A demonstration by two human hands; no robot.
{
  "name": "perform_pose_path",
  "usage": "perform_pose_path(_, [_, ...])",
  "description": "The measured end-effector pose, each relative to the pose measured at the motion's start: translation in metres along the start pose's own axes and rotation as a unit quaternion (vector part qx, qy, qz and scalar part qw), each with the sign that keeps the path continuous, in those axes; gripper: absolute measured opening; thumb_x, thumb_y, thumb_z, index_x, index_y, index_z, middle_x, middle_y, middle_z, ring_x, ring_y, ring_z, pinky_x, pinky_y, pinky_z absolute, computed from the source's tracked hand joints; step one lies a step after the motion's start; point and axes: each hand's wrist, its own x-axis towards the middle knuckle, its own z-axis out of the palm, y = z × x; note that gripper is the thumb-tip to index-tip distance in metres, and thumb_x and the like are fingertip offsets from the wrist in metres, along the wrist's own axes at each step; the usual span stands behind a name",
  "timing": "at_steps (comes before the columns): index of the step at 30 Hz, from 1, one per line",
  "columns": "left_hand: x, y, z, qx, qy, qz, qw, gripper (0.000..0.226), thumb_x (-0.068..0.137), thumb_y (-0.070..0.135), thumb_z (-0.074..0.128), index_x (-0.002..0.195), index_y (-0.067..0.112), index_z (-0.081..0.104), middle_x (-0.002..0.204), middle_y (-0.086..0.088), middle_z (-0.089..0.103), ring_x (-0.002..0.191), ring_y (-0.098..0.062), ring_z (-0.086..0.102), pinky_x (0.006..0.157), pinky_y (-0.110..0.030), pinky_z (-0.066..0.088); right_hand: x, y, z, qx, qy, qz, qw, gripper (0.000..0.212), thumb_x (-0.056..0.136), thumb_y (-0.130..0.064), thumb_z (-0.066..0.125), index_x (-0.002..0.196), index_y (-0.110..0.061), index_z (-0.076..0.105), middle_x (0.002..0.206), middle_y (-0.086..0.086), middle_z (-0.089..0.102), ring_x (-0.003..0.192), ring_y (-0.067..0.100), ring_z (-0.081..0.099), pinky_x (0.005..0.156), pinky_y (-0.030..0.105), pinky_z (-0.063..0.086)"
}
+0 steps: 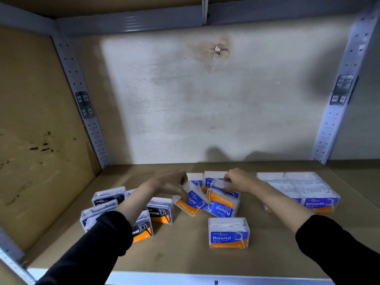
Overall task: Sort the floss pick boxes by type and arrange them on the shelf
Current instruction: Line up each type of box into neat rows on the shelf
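Left hand (170,186): fingers curled round the upper end of a clear plastic floss-pick box with a blue-and-orange "Round" label, the tilted Round box (191,201); it leans to the left, its orange end lowest and close to the board, contact there not resolvable. Right hand (238,181): fingertips bent down and pinching the clear lid of a second blue-labelled plastic box, the lidded box (221,184); it sits against the top rear of an inverted Round box (223,205) whose label reads upside down. The tilted box and the inverted box almost touch. Just behind both hands, two upright Round boxes (210,178) stand side by side, partly hidden. Nearer the front edge, a lone Round box (228,233) stands upright, apart from the rest. Left, under the left forearm: a loose cluster of black-and-orange Charcoal boxes (161,212), several at differing angles. Right, beside the right forearm: a tidy block of clear Smooth boxes (320,202), labels facing forward. The brown shelf board (185,258) has open room at front centre, along the rear, and at far right. Bounds: pale back panel (205,99), grey perforated uprights (82,99) in both rear corners, grey metal lip (185,278) at front.
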Motion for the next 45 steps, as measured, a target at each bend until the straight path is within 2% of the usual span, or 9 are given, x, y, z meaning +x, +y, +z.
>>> perform_pose_path(5, [-0.013, -0.007, 0.018, -0.035, -0.028, -0.027, 0.999, 0.059, 0.080, 0.015, 0.068, 0.130, 0.007, 0.038, 0.132, -0.007, 0.054, 0.118, -0.022, 0.055, 0.099, -0.032, 0.047, 0.000, -0.002, 0.000, -0.008, -0.008, 0.005, 1.000, 0.034, 0.084, -0.031, 0.061, 0.106, -0.005, 0.065, 0.110, 0.012, 0.065, 0.091, 0.022, 0.060, 0.071, 0.032, 0.044])
perform_pose_path(10, [-0.019, 0.006, 0.022, 0.105, -0.056, -0.059, 0.991, 0.049, 0.084, 0.030, 0.062, 0.123, 0.012, 0.039, 0.134, -0.008, 0.051, 0.113, -0.023, 0.053, 0.089, -0.033, 0.044, -0.002, -0.005, -0.001, -0.004, -0.009, 0.008, 1.000, 0.031, 0.083, -0.028, 0.063, 0.104, -0.004, 0.065, 0.108, 0.013, 0.066, 0.081, 0.019, 0.055, 0.060, 0.025, 0.039])
perform_pose_path(13, [-0.019, 0.018, 0.027, 0.156, -0.057, -0.052, 0.985, 0.053, 0.087, 0.035, 0.058, 0.133, 0.014, 0.041, 0.135, -0.007, 0.050, 0.123, -0.023, 0.049, 0.098, -0.033, 0.043, -0.002, -0.006, -0.001, 0.000, -0.010, 0.008, 1.000, 0.030, 0.084, -0.028, 0.063, 0.104, -0.006, 0.065, 0.108, 0.011, 0.067, 0.079, 0.015, 0.053, 0.056, 0.022, 0.037])
perform_pose_path(22, [-0.020, 0.021, 0.035, 0.152, -0.022, -0.073, 0.986, 0.052, 0.085, 0.021, 0.064, 0.133, 0.013, 0.044, 0.135, -0.008, 0.053, 0.123, -0.021, 0.053, 0.096, -0.030, 0.047, -0.003, -0.005, 0.001, 0.007, -0.015, 0.019, 1.000, 0.031, 0.081, -0.025, 0.066, 0.106, -0.007, 0.064, 0.110, 0.010, 0.066, 0.087, 0.020, 0.060, 0.063, 0.024, 0.041])
perform_pose_path(29, [-0.019, 0.017, 0.036, 0.143, -0.036, -0.067, 0.987, 0.057, 0.082, 0.021, 0.067, 0.133, 0.013, 0.044, 0.136, -0.008, 0.051, 0.124, -0.021, 0.051, 0.096, -0.030, 0.046, -0.004, -0.005, 0.000, 0.014, -0.015, 0.019, 1.000, 0.031, 0.080, -0.024, 0.068, 0.105, -0.007, 0.064, 0.110, 0.010, 0.067, 0.082, 0.017, 0.057, 0.055, 0.021, 0.038])
perform_pose_path(32, [-0.017, 0.015, 0.035, 0.134, -0.040, -0.066, 0.988, 0.055, 0.079, 0.025, 0.070, 0.128, 0.009, 0.050, 0.130, -0.009, 0.056, 0.113, -0.020, 0.056, 0.087, -0.028, 0.048, -0.005, -0.004, 0.001, 0.012, -0.013, 0.018, 1.000, 0.032, 0.079, -0.023, 0.069, 0.107, -0.008, 0.064, 0.112, 0.009, 0.066, 0.083, 0.015, 0.056, 0.054, 0.018, 0.037])
perform_pose_path(38, [-0.013, 0.028, -0.007, 0.059, 0.020, -0.028, 0.998, 0.044, 0.073, 0.028, 0.077, 0.109, 0.007, 0.063, 0.100, -0.006, 0.061, 0.086, -0.016, 0.051, 0.056, -0.018, 0.035, -0.002, -0.002, 0.001, -0.002, -0.006, 0.017, 1.000, 0.038, 0.080, -0.022, 0.068, 0.114, -0.008, 0.062, 0.118, 0.010, 0.063, 0.103, 0.022, 0.061, 0.078, 0.029, 0.048])
perform_pose_path(42, [-0.005, 0.036, -0.038, 0.078, 0.127, -0.006, 0.989, 0.049, 0.070, 0.025, 0.078, 0.113, 0.007, 0.062, 0.117, -0.009, 0.064, 0.099, -0.022, 0.058, 0.076, -0.027, 0.046, -0.002, -0.001, 0.001, 0.002, -0.001, 0.012, 1.000, 0.041, 0.080, -0.022, 0.067, 0.118, -0.007, 0.059, 0.121, 0.010, 0.061, 0.107, 0.023, 0.060, 0.083, 0.029, 0.048])
perform_pose_path(45, [0.009, 0.033, -0.035, 0.113, 0.145, -0.014, 0.983, 0.051, 0.071, 0.018, 0.077, 0.118, 0.008, 0.059, 0.125, -0.009, 0.058, 0.113, -0.027, 0.056, 0.087, -0.033, 0.049, -0.003, 0.001, 0.002, 0.018, 0.003, 0.009, 1.000, 0.044, 0.081, -0.022, 0.067, 0.121, -0.007, 0.057, 0.124, 0.009, 0.059, 0.109, 0.022, 0.058, 0.089, 0.029, 0.049])
